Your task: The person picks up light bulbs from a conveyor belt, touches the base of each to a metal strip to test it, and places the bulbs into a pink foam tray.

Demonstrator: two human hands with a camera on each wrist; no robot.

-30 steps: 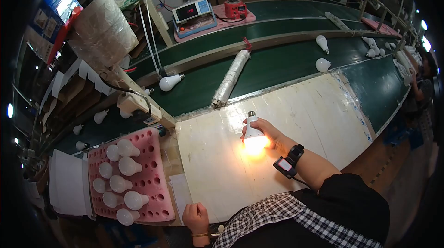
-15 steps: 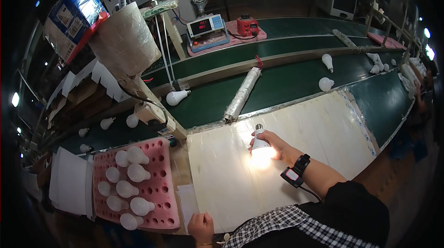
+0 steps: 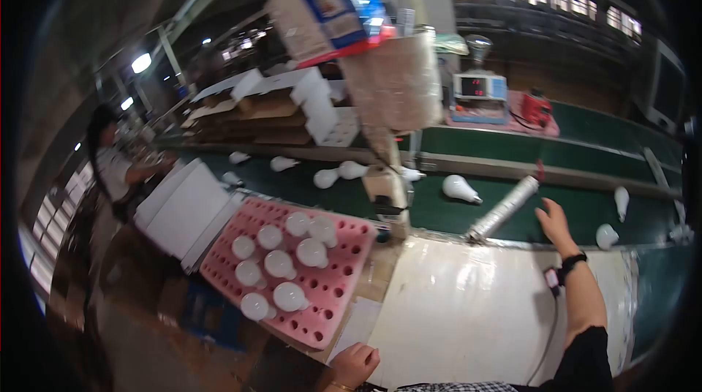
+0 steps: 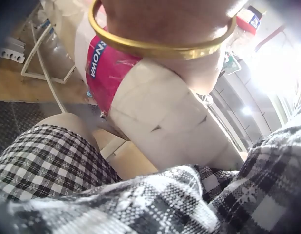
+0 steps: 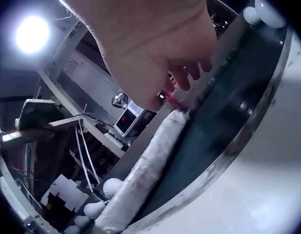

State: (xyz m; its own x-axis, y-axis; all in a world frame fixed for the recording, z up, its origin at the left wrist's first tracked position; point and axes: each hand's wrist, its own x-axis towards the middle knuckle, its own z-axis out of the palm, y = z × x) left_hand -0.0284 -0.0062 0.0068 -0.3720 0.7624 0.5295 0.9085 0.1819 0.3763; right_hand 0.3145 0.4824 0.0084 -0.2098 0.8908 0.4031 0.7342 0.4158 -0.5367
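Note:
My right hand (image 3: 557, 225) reaches over the green conveyor belt (image 3: 570, 205), just right of a plastic-wrapped bar (image 3: 504, 209). Its fingers (image 5: 178, 78) hang relaxed in the right wrist view, and no bulb shows in them. Two white light bulbs lie to its right, one (image 3: 621, 203) farther back and one (image 3: 607, 236) at the belt's near edge. Another bulb (image 3: 461, 189) lies left of the bar. Near the front edge of the white work surface (image 3: 468, 311) rests my left hand (image 3: 356, 364), loosely curled and holding nothing. The left wrist view shows only its bracelet (image 4: 160, 51) and wrist.
A pink foam tray (image 3: 333, 286) with several bulbs stands at left, beside stacked white sheets (image 3: 186, 209). A post (image 3: 387, 194) rises between tray and work surface. More bulbs lie along the belt behind the tray. A meter (image 3: 479, 92) stands at the back. Another person (image 3: 121, 161) is far left.
The glowing bulb that my right hand held is gone from it, and no lit bulb shows. That hand has moved forward over the belt. The head view has swung left.

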